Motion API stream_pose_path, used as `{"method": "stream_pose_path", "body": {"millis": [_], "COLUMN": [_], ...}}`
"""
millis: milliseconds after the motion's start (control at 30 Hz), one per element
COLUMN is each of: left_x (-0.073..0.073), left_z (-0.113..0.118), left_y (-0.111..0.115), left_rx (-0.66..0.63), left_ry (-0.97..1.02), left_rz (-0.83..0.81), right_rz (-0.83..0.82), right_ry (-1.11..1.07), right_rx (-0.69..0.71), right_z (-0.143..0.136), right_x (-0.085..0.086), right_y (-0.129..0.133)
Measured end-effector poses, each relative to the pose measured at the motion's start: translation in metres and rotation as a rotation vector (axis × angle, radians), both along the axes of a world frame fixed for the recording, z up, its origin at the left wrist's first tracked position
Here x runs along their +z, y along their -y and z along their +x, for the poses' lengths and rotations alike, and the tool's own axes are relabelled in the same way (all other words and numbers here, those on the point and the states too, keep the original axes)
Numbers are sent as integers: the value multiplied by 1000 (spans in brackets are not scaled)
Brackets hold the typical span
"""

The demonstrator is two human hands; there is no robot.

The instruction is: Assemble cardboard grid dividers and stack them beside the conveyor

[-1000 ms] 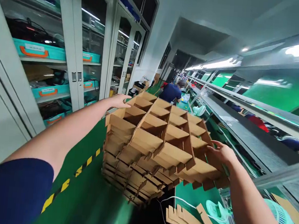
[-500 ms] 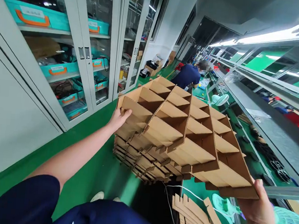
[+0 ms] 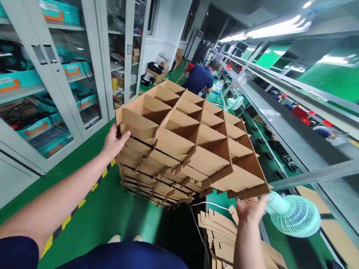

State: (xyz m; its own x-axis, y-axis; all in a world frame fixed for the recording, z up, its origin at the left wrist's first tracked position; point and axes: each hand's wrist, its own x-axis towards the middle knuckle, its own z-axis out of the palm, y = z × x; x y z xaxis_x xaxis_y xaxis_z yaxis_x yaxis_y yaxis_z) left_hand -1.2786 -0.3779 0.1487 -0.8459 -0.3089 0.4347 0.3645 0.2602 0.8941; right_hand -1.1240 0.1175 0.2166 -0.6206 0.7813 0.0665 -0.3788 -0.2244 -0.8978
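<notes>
A cardboard divider grid [image 3: 173, 150], made of slotted strips crossed into open cells, is held out in front of me by both hands. My left hand [image 3: 116, 142] is closed on its near left corner, thumb on the front panel. At the right corner, my right hand [image 3: 251, 207] grips the lower edge from beneath, and its fingers are partly hidden. Directly below is a stack of similar divider grids [image 3: 149, 188]. How far the held grid touches that stack I cannot tell.
Loose slotted cardboard strips [image 3: 221, 234] lie at lower right, near a white cable [image 3: 209, 204]. A mint-green fan [image 3: 294, 215] stands beside my right hand. Glass-door cabinets [image 3: 83, 80] line the left. A person in dark blue [image 3: 198, 78] bends over the bench further ahead.
My view has turned rightward. The held grid looks more level and closer over the stack. My right hand has shifted from the grid's corner to under its edge.
</notes>
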Motion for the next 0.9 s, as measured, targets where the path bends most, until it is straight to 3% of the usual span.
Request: {"method": "stream_pose_path", "body": {"millis": [100, 333, 500, 767, 900], "left_x": [-8, -8, 3, -2, -1], "left_z": [-4, -7, -11, -16, -15], "left_y": [1, -10, -23, -26, -31], "left_rx": [45, 197, 302, 354, 373], "left_ry": [60, 71, 106, 84, 69], "left_rz": [-39, -66, -107, -103, -119], "right_rz": [-14, -79, 34, -34, -83], "right_ry": [-60, -42, -48, -144, -145], "right_rx": [-34, 12, -45, -70, -66], "right_z": [-13, -48, -47, -53, -61], "right_x": [-12, 10, -1, 18, 6], "right_y": [10, 7, 6, 1, 2]}}
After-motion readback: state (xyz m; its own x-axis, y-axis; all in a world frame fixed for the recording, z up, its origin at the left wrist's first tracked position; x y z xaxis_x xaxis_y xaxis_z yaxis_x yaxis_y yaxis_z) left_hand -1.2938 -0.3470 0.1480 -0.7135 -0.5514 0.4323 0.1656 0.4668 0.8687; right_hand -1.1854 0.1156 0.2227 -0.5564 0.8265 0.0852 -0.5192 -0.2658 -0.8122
